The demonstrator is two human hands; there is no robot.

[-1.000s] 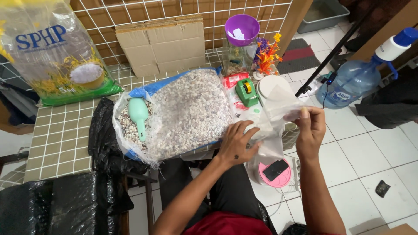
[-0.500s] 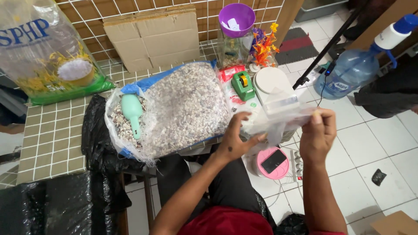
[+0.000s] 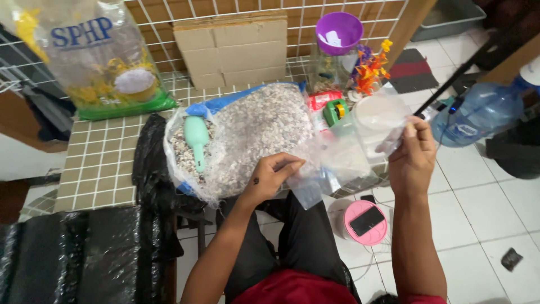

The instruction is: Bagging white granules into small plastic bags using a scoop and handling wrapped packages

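1. The left hand sits lower and further left than half a second ago, its fingers curled shut, pinching the lower corner of the clear plastic bag.
2. The right hand has risen and moved right, fingers closed on the bag's upper right edge, so the bag is now stretched between both hands instead of bunched.
3. The bag hangs in the air just right of the big sack of grey grit, above the person's lap and in front of the table's edge.
4. The mint green scoop lies in the grit as before, and the sack has not shifted.
5. Whether the small bag has anything in it is hard to tell, as its film only blurs what lies behind.
6. The white tub and the green tape dispenser show partly through or behind the bag.
7. The pink stool with a dark phone on it stands on the floor below.
8. The blue water bottle is cut off at the right edge.
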